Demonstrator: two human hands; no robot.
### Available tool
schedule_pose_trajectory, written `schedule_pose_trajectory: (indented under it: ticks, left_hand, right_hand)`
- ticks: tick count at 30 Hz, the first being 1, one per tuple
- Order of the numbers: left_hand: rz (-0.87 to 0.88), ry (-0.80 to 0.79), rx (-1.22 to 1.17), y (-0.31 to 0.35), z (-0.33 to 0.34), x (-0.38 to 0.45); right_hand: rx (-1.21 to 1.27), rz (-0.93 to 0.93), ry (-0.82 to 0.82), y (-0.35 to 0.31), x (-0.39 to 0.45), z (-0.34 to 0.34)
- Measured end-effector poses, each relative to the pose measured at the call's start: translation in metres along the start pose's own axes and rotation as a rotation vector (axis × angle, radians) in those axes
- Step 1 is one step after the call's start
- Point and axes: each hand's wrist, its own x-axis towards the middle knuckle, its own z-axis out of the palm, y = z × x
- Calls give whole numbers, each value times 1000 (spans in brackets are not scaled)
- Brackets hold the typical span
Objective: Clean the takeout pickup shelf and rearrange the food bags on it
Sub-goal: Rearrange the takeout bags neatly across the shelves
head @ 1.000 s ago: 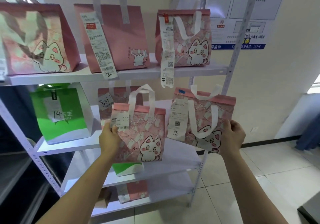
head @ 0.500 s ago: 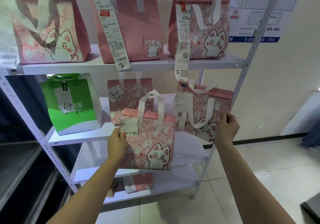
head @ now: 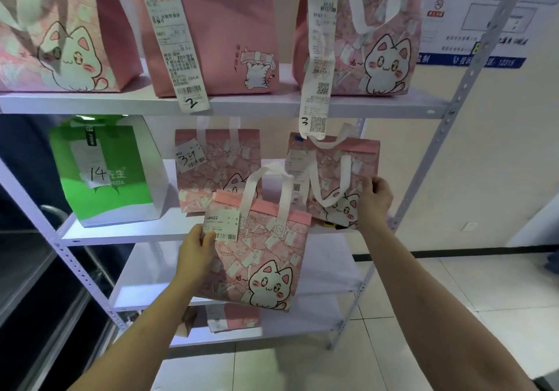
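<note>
Soft even light; wide-angle edge warp

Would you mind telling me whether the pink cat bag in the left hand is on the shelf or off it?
Off it: the left hand holds the pink cat bag in front of the shelf.

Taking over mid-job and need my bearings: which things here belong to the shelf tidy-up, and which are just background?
Part of the job:
- cat bag, left hand has a grip on it
- second cat bag, in the right hand's grip
- green bag marked 14
- bag marked 34
- shelf and its top-row bags

Just background:
- wall notice
- floor tiles
</note>
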Motion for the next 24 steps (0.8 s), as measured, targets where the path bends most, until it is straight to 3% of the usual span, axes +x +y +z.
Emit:
schedule_pose_trajectory:
  ticks: [9, 24]
  left_hand:
    - [-21, 61, -13, 19, 33, 5]
    - [-86, 142, -13, 20, 52, -14]
  right_hand:
    - [-49, -63, -202, 11, 83, 33]
    - [14, 20, -292, 42, 149, 53]
